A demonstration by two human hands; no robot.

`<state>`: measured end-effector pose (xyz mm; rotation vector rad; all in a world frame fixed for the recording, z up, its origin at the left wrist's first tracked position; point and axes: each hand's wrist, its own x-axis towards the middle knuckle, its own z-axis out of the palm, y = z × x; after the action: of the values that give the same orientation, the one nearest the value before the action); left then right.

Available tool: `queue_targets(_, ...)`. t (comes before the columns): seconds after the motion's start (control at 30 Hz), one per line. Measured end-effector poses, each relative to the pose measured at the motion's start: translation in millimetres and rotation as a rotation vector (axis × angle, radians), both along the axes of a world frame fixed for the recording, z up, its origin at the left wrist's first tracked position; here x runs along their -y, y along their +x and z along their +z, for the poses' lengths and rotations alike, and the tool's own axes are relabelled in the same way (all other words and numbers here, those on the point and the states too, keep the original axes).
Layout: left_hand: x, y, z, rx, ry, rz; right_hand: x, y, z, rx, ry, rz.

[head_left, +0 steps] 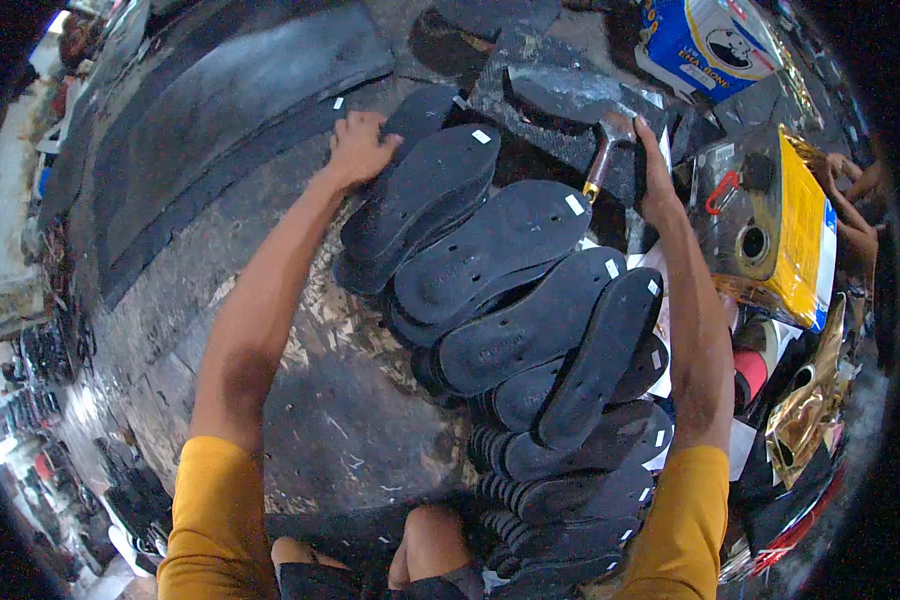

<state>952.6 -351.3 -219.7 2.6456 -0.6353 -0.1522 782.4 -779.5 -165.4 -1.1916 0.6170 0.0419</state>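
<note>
A long overlapping row of black shoe soles [510, 300] with small white tags runs from the middle of the bench down toward my lap. My left hand [358, 146] rests with bent fingers on the edge of the farthest sole [422, 112], holding nothing. My right hand [656, 170] reaches past the right side of the row, fingers stretched out next to a hammer [610, 140] with a brownish handle. The hammer lies on a cut black rubber sheet [560, 100]. I cannot tell whether the fingers touch the hammer.
Large black rubber sheets [220, 110] lie at the back left of the worn, scratched bench [340, 420]. A yellow-and-clear packet [780, 230], a blue-and-white box [705, 45], gold foil wrappers [810, 410] and a red object [750, 375] crowd the right side. Another person's hand [850, 180] shows at far right.
</note>
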Motion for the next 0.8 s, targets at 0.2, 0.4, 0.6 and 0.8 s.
queue_targets(0.2,28.3,-14.6,12.1,0.146,0.376,0.039,-4.2,-0.8,3.2,-0.023,-0.001,-0.003)
queue_targets(0.4,48.6,-30.9,47.6,0.196,0.439,-0.022,5.2,-0.3,-0.6,-0.027,0.006,0.055)
queue_targets(0.6,-21.1,15.4,45.6,-0.235,0.048,0.206,-7.1,9.9,5.2,-0.021,-0.037,-0.007)
queue_targets(0.8,-55.9,1.0,116.5,-0.399,-0.316,0.269,-1.2,7.6,3.7,-0.026,-0.045,0.005)
